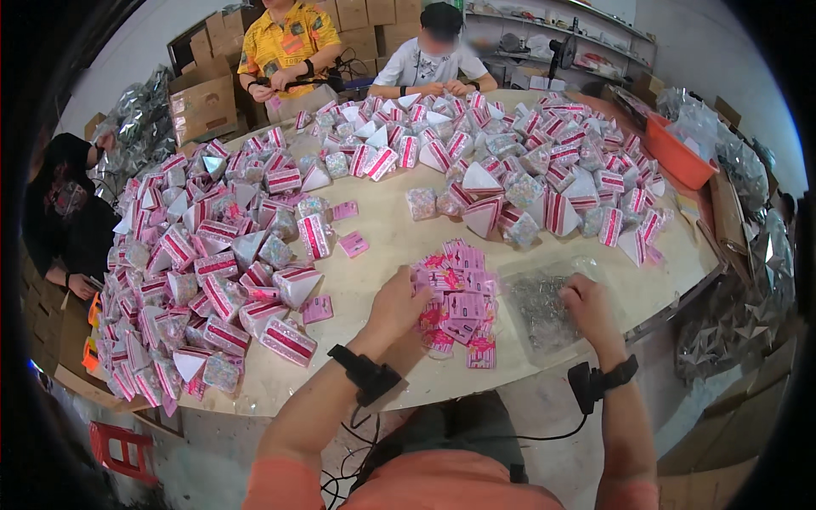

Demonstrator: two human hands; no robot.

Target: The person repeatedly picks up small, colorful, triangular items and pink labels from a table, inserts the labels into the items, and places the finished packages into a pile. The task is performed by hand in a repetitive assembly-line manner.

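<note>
head: pink cards [464, 306], some perhaps striped

Left hand [399, 304] at pink cards [464, 308], right hand [588, 308] at clear bag [551, 343], wedge-shaped packets [287, 342] heaped across table [378, 208]

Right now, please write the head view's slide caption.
Left hand at pink rectangular cards, right hand at clear plastic bag.

Our left hand [399, 306] hides part of the cards [464, 306]; we cannot tell if it grips any. Our right hand [588, 304] hides whatever its fingers [573, 289] may hold. The metal bits [535, 308] look too small to name. The top edge crops one co-worker [289, 41] at the head; another's face [439, 42] is blurred.
</note>
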